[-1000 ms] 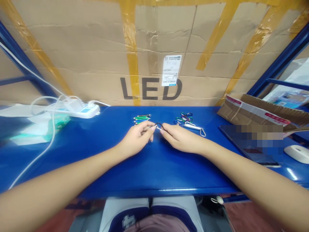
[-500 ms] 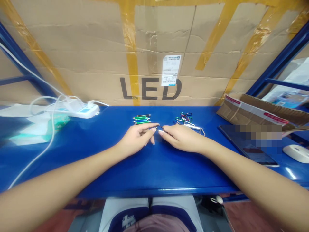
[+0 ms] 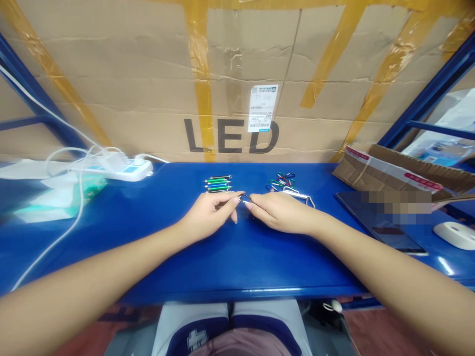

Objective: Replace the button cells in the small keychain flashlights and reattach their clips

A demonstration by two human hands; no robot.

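Observation:
Above the blue tabletop, a small black carabiner (image 3: 245, 197) spans the gap between my two hands. My left hand (image 3: 211, 213) pinches its left end with thumb and index finger, while the other fingers curl beneath. At its right end, my right hand (image 3: 280, 211) grips it between thumb and fingers. Whether anything else small is inside either pinch is hidden. Just behind my left hand lies a row of slim green, blue and black metal tubes (image 3: 218, 183). Beyond my right hand sits a pile of coloured carabiners (image 3: 282, 181), with larger silver carabiners (image 3: 296, 193) beside it.
A white power strip (image 3: 133, 169) with cables and a green-and-white plastic packet (image 3: 55, 200) occupy the left side. To the right are an open cardboard box (image 3: 386, 173), a dark tablet (image 3: 386, 232) and a white mouse (image 3: 455, 234). A large carton (image 3: 148, 99) stands along the back.
Both hands keep their hold, with only a very slight shift of the fingers and the carabiner. The things on the table lie as before.

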